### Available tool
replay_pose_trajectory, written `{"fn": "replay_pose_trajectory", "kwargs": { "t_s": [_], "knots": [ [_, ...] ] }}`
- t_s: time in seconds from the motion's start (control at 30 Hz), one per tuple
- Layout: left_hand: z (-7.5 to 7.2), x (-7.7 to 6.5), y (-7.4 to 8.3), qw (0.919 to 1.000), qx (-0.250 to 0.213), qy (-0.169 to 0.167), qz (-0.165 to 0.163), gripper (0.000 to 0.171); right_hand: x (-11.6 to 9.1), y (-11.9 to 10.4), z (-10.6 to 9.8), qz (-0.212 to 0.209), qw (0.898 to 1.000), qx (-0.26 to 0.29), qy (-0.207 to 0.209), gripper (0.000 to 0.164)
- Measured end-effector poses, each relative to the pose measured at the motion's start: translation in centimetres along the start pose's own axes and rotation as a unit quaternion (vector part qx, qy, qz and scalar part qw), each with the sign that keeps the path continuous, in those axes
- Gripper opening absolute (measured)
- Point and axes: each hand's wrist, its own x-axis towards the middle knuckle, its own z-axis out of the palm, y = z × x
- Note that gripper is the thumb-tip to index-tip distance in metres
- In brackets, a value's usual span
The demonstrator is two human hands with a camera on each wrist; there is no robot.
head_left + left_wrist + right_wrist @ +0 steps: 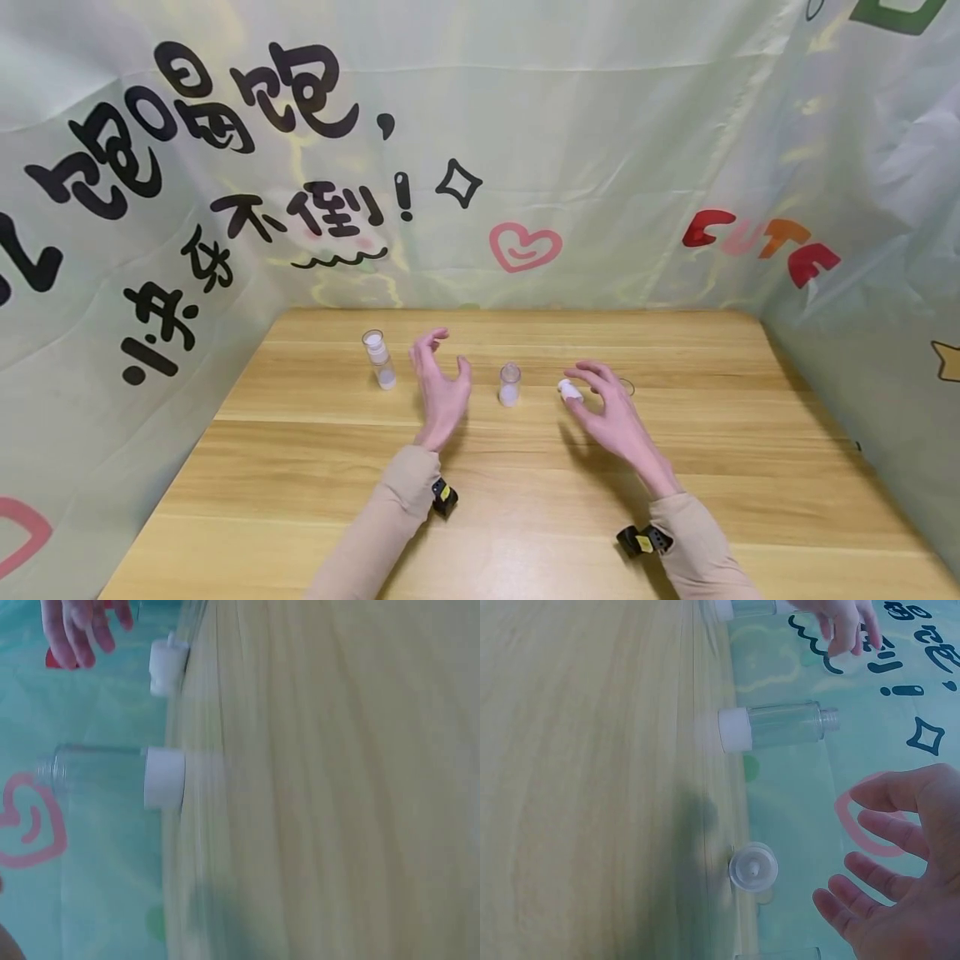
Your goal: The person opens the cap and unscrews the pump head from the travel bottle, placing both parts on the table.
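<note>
A small clear bottle (509, 387) with a white lower part and a bare threaded neck stands upright on the table between my two hands. My left hand (442, 396) hovers to the left of it, fingers loosely bent and holding nothing. To the right of the bottle lies a white pump top (568, 390), tipped on its side. Just over the pump top hangs my right hand (611, 412); in the right wrist view its fingers (889, 832) are spread and apart from the pump top. Partly behind that hand is a clear round cap (628, 386).
A second bottle (379, 360), with its white pump and clear cap on, stands at the left of the wooden table (300, 483). A printed cloth (600, 167) encloses the back and sides. Each wrist wears a small black camera.
</note>
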Motion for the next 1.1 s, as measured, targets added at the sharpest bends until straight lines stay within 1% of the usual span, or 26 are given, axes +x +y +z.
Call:
{"fn": "replay_pose_trajectory", "kwargs": {
  "t_s": [0.07, 0.13, 0.2, 0.23, 0.27, 0.33, 0.4, 0.47, 0.53, 0.6, 0.63, 0.7, 0.8, 0.87, 0.93, 1.0, 1.1],
  "knots": [
    [-0.5, 0.5, -0.2, 0.9981, 0.006, 0.051, 0.033, 0.048, 0.0, 0.0, 0.0, -0.001, 1.000, 0.002, 0.000, 0.042],
    [-1.0, 1.0, -0.5, 0.9929, 0.012, 0.101, 0.062, 0.047, 0.0, 0.0, -0.1, 0.000, 1.000, 0.006, -0.001, 0.042],
    [-1.6, 1.5, -0.7, 0.9857, 0.019, 0.147, 0.079, 0.049, -0.1, 0.0, -0.1, 0.001, 1.000, 0.010, -0.002, 0.042],
    [-1.9, 1.8, -0.9, 0.9823, 0.021, 0.167, 0.083, 0.051, -0.1, -0.1, -0.1, 0.001, 1.000, 0.011, -0.003, 0.042],
    [-2.2, 2.1, -1.0, 0.9792, 0.024, 0.184, 0.082, 0.054, -0.1, -0.1, -0.1, 0.001, 1.000, 0.012, -0.003, 0.042],
    [-3.0, 2.8, -1.4, 0.9748, 0.028, 0.211, 0.068, 0.062, -0.1, -0.1, -0.2, 0.003, 1.000, 0.011, -0.003, 0.042],
    [-3.8, 3.3, -1.9, 0.9731, 0.030, 0.226, 0.035, 0.071, -0.1, 0.0, -0.2, 0.003, 1.000, 0.010, -0.001, 0.041],
    [-4.6, 3.6, -2.5, 0.9728, 0.023, 0.230, -0.014, 0.081, -0.1, 0.0, -0.2, 0.004, 1.000, 0.009, -0.001, 0.041],
    [-5.3, 3.8, -3.2, 0.9718, 0.010, 0.225, -0.070, 0.091, -0.2, 0.0, -0.2, 0.003, 1.000, 0.009, 0.000, 0.041],
    [-5.9, 3.9, -3.9, 0.9695, -0.004, 0.208, -0.130, 0.100, -0.2, 0.1, -0.3, 0.001, 1.000, 0.009, 0.001, 0.041],
    [-6.1, 3.9, -4.2, 0.9687, -0.014, 0.195, -0.153, 0.104, -0.2, 0.1, -0.3, 0.000, 1.000, 0.008, 0.002, 0.041],
    [-6.6, 3.9, -4.9, 0.9672, -0.034, 0.157, -0.197, 0.112, -0.2, 0.1, -0.3, -0.002, 1.000, 0.006, 0.002, 0.041],
    [-7.3, 3.7, -5.8, 0.9624, -0.061, 0.085, -0.251, 0.118, -0.1, 0.1, -0.3, -0.002, 1.000, 0.006, 0.001, 0.042],
    [-7.7, 3.7, -6.2, 0.9563, -0.073, 0.037, -0.280, 0.117, -0.1, 0.1, -0.4, 0.000, 1.000, 0.008, -0.001, 0.042],
    [-7.9, 3.7, -6.6, 0.9508, -0.077, 0.000, -0.300, 0.115, -0.1, 0.1, -0.4, 0.000, 1.000, 0.010, -0.001, 0.042],
    [-8.0, 3.7, -7.0, 0.9476, -0.085, -0.023, -0.307, 0.110, -0.1, 0.1, -0.3, -0.002, 1.000, 0.010, 0.000, 0.042],
    [-8.0, 3.7, -7.4, 0.9457, -0.099, -0.039, -0.307, 0.103, -0.2, 0.2, -0.2, -0.003, 1.000, 0.012, 0.001, 0.042]
  ]
}}
